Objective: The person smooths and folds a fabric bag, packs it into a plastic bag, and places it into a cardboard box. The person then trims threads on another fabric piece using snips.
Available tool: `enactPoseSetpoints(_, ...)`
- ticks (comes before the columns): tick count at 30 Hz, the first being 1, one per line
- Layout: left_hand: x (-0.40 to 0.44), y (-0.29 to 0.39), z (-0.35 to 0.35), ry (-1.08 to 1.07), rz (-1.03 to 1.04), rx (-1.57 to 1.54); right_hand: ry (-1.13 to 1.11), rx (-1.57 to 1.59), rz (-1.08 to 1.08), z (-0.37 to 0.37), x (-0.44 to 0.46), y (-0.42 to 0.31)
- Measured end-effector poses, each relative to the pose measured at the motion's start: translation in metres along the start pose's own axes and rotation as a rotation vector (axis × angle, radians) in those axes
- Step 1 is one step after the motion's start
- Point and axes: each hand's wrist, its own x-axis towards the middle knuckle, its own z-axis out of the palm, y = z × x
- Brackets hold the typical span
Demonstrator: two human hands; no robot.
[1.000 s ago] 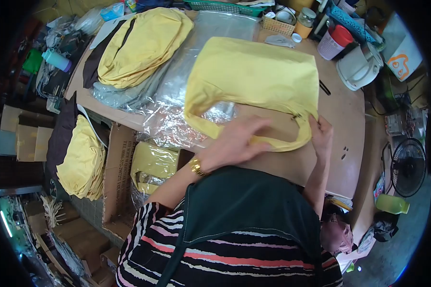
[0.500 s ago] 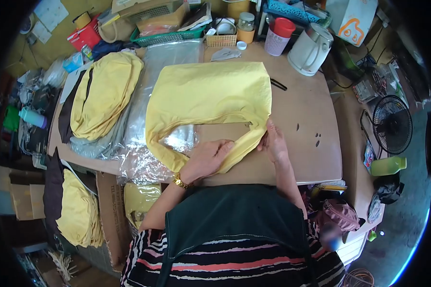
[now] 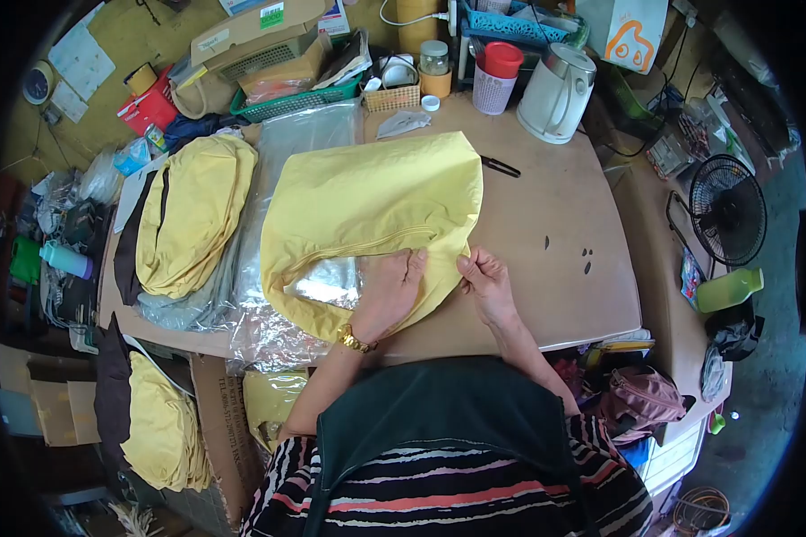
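A yellow cloth bag [image 3: 372, 183] lies flat on the table before me, its wide body away from me and its looped strap toward me. A seam or zip line runs along the opening's edge. My left hand [image 3: 392, 285] reaches across the loop, fingers closed on the cloth where strap meets body at the right; its fingertips are partly hidden. At the bag's right edge my right hand [image 3: 487, 279] pinches the cloth between thumb and fingers. A gold watch [image 3: 354, 338] circles the left wrist.
Clear plastic sheets [image 3: 309, 134] lie under and left of the bag, beside a stack of yellow bags [image 3: 197, 215]. A black tool [image 3: 501, 166], perhaps snips, lies to the right. Behind stand a white kettle [image 3: 557, 94] and a red-lidded cup [image 3: 495, 79]. A fan [image 3: 727, 210] stands right.
My left hand has slid up along the strap toward the bag's body. My right hand's fingers have closed into a pinch at the edge. The whole view has shifted slightly.
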Motion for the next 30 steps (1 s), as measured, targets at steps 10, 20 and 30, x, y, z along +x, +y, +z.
enactPoseSetpoints(10,0.007,0.02,-0.01,0.043,0.031,-0.005,0.059,0.011,0.201,0.007,-0.001,-0.003)
enactPoseSetpoints(20,-0.002,0.021,-0.023,-0.123,0.044,0.045,0.191,0.001,0.136,-0.004,0.036,0.028)
enactPoseSetpoints(30,-0.026,0.017,-0.03,-0.446,0.026,0.237,0.316,0.161,0.052,-0.018,0.072,0.019)
